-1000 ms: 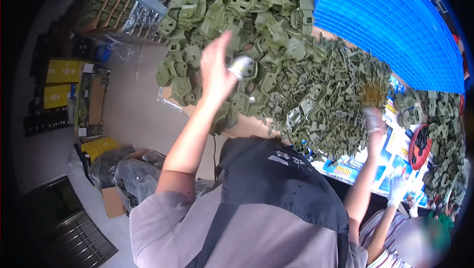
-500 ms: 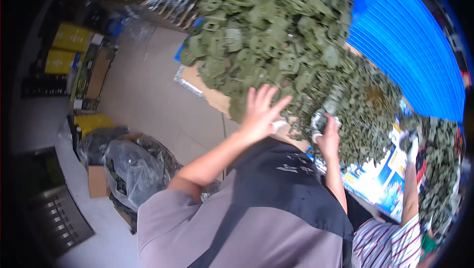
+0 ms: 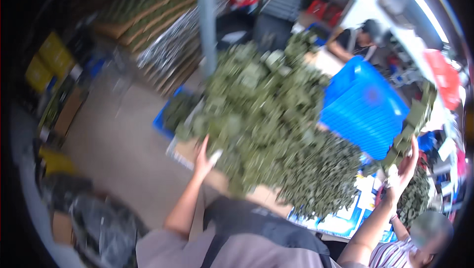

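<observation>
A big heap of green plastic parts (image 3: 266,120) covers the table in front of me. My left hand (image 3: 201,158) reaches up to the heap's near left edge. A small pale piece (image 3: 215,156) shows at its fingertips, but blur hides whether the hand grips it. My right hand (image 3: 406,163) is raised at the right and is closed around the lower end of a long stack of green parts (image 3: 414,120), which tilts up and to the right. My dark apron and grey shirt fill the lower edge.
A blue crate (image 3: 365,110) lies behind the heap. A person in a striped shirt (image 3: 395,255) is at the lower right, another person (image 3: 355,41) works far behind. A grey post (image 3: 206,16), stacked trays (image 3: 163,46), yellow boxes (image 3: 47,58) and black bags (image 3: 98,223) stand at the left.
The view has swung, so the heap now sits farther off. My right hand has risen to the right with a stack of green parts. My left hand has dropped to the heap's edge.
</observation>
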A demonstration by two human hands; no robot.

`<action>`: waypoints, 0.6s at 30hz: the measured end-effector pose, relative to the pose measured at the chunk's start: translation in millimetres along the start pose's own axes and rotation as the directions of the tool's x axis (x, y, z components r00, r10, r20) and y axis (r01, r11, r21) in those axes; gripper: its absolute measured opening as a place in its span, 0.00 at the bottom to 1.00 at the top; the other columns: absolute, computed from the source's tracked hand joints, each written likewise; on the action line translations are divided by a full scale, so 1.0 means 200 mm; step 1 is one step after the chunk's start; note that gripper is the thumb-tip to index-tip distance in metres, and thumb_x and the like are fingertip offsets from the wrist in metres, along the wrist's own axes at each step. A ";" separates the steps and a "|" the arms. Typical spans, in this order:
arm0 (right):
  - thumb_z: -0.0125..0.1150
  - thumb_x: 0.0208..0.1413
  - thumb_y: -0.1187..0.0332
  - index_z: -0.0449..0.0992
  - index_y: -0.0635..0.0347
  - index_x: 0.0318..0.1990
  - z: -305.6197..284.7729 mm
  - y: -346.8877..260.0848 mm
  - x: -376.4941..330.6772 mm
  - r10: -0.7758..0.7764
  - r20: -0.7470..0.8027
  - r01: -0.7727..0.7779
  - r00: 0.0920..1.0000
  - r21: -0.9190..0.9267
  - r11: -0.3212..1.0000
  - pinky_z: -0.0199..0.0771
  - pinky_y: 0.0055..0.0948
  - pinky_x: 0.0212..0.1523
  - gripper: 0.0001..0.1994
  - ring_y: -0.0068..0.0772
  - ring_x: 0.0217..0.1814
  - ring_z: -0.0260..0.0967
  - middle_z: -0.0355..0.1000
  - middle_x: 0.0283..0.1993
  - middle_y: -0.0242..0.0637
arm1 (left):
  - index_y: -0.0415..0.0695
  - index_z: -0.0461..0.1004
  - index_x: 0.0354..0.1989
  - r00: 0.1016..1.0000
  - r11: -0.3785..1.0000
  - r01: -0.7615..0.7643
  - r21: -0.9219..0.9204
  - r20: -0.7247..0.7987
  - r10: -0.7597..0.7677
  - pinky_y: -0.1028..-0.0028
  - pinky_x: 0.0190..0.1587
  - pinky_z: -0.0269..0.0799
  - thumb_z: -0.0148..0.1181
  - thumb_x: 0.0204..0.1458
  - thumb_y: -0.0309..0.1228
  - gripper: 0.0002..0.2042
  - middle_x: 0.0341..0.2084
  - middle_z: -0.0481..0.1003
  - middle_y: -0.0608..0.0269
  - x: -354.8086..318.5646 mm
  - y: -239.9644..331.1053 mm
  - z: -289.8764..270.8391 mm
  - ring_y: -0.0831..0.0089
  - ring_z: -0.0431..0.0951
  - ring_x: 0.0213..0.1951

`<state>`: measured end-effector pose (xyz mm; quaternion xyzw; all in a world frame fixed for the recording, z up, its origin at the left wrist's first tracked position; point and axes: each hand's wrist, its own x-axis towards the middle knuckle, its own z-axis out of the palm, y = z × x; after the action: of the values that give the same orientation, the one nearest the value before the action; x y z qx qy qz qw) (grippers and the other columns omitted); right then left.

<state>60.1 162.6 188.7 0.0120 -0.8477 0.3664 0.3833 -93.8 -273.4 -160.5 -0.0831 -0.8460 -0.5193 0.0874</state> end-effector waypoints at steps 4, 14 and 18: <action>0.63 0.46 0.53 0.56 0.59 0.62 0.09 -0.37 0.59 -0.259 -0.198 0.250 0.945 -0.067 0.966 0.67 0.29 0.49 0.37 0.33 0.52 0.66 0.63 0.54 0.42 | 0.46 0.57 0.60 0.999 0.998 -0.020 0.060 0.048 0.017 0.61 0.56 0.56 0.68 0.39 0.37 0.37 0.49 0.66 0.50 0.00 0.04 -0.09 0.52 0.62 0.54; 0.44 0.58 0.55 0.65 0.58 0.57 0.52 -0.47 1.59 -0.198 0.112 0.182 0.974 0.133 0.974 0.65 0.34 0.53 0.23 0.35 0.53 0.66 0.64 0.56 0.37 | 0.46 0.58 0.60 0.998 1.000 0.010 -0.005 -0.069 -0.011 0.62 0.56 0.57 0.66 0.40 0.32 0.35 0.49 0.66 0.51 -0.05 -0.03 -0.21 0.54 0.63 0.53; 0.46 0.57 0.61 0.66 0.64 0.54 0.82 -0.53 1.65 -0.262 0.023 0.263 0.965 -0.057 0.963 0.66 0.37 0.51 0.21 0.45 0.53 0.65 0.65 0.53 0.47 | 0.44 0.58 0.59 0.994 0.992 -0.023 -0.125 -0.111 0.009 0.63 0.55 0.60 0.63 0.38 0.23 0.34 0.49 0.67 0.51 -0.04 -0.05 -0.27 0.55 0.65 0.53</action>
<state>-245.0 67.8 399.5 0.1157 -0.8522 0.2866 0.4222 -85.5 -326.6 -146.9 -0.0664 -0.8047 -0.5749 0.1326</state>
